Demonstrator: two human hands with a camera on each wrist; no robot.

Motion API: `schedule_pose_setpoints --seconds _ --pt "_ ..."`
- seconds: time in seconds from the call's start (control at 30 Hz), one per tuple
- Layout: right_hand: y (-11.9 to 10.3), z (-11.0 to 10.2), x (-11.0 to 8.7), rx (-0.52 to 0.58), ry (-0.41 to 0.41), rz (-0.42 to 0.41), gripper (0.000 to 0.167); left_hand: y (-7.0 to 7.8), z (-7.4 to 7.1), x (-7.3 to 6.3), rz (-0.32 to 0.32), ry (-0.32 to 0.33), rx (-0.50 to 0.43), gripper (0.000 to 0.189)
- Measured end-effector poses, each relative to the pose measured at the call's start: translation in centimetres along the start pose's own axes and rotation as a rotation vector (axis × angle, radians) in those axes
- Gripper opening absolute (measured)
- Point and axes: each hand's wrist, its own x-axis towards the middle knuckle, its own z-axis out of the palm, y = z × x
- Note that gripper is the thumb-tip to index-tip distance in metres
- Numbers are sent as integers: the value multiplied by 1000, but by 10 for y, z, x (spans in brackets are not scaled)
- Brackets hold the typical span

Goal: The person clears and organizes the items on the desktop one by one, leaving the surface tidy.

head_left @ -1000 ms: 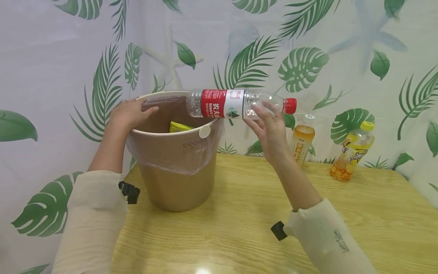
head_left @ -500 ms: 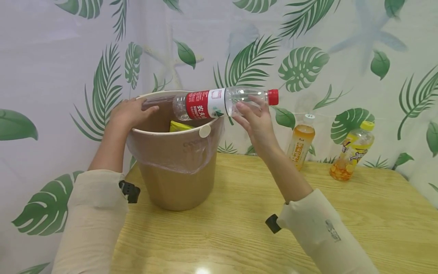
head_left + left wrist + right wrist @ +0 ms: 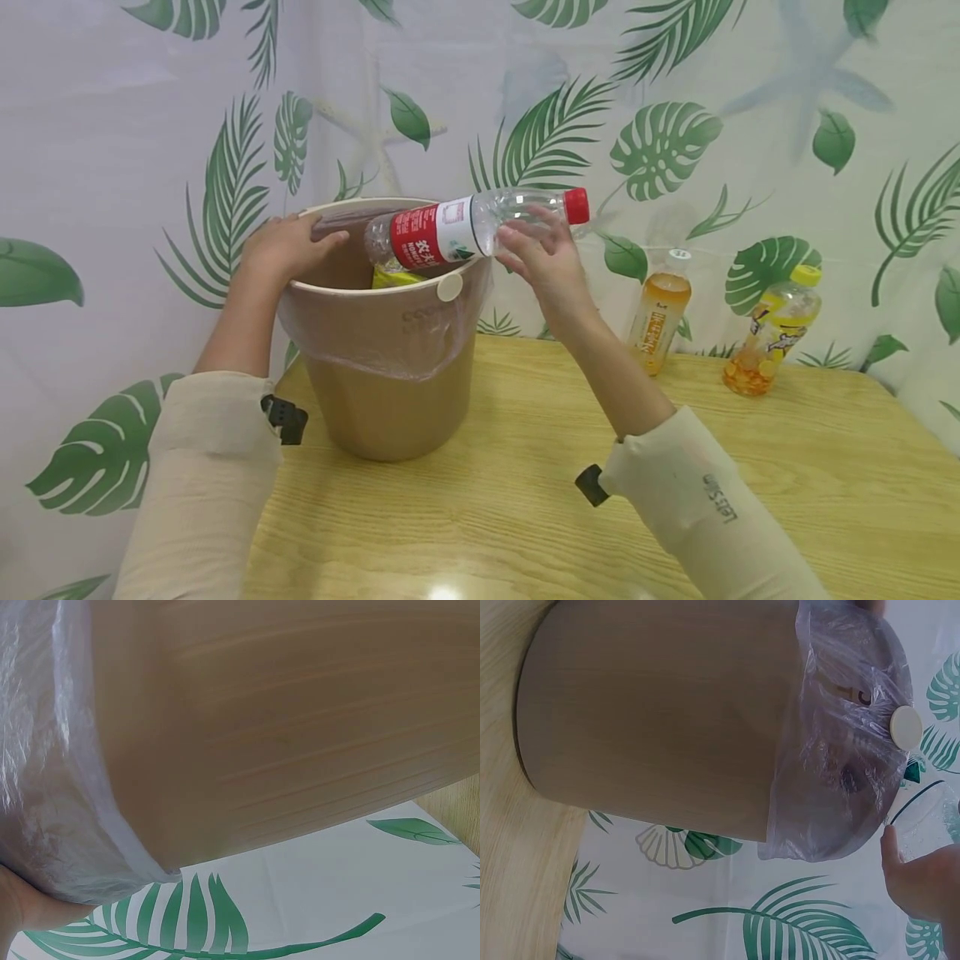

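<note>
My right hand (image 3: 551, 267) grips a clear plastic water bottle (image 3: 426, 237) near its shoulder, red cap to the right. The bottle lies slanted over the rim of a brown trash can (image 3: 390, 408), its base dipping into the opening. A thin clear trash bag (image 3: 832, 750) lines the can and folds down outside it. My left hand (image 3: 281, 250) holds the can's left rim, thumb over the edge. In the left wrist view just part of that hand (image 3: 22, 907) shows against the bag. Inside the can is a yellow packet (image 3: 396, 278), partly hidden by the bottle.
A tea bottle (image 3: 660, 321) with amber drink and a yellow-capped bottle (image 3: 772, 333) with some orange drink stand on the wooden table (image 3: 525, 500), at the back right. A leaf-patterned wall covering (image 3: 675, 50) rises right behind the table.
My right hand has moved left with the water bottle, whose base now reaches further over the can's opening and tilts lower. The left hand stays on the rim.
</note>
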Motion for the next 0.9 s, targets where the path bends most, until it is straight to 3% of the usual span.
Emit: schedule_pose_setpoints --seconds 0.27,0.7,0.9 --pt "0 2 0 -52 -29 25 56 3 0 1 -6 -4 3 69" --pt "2 -2 -1 -50 -45 -8 54 7 0 2 1 -7 19 68" --pt "2 -5 -3 -44 -58 -26 54 8 0 1 -5 -17 -28 68"
